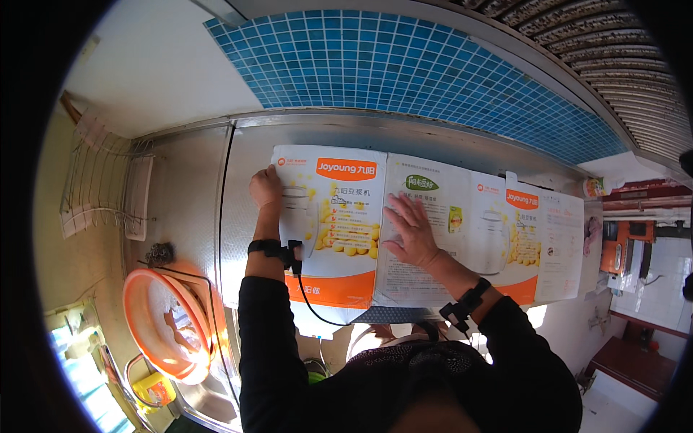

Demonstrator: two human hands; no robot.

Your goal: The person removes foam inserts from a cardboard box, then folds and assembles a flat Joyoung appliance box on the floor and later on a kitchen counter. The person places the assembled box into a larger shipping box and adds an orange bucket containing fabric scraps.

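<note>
Flattened carton: across centre and right; could buckle at folds if pushed unevenly.
Right hand: mid-frame, with fingers spread on carton, gripping nothing.
Left hand: left of centre, with fingers curled at carton's edge; too hidden to judge any pinch.
Black cable: below centre-left; might snag if dragged.

Black top; pale dotted pattern across its front. Left sleeve and right sleeve long, plain black, ending short of the wrists. Left hand and right hand bare. Left wrist: black strap, small boxy module, thin black cable. Right wrist: similar black band, dark blocky unit.
</note>
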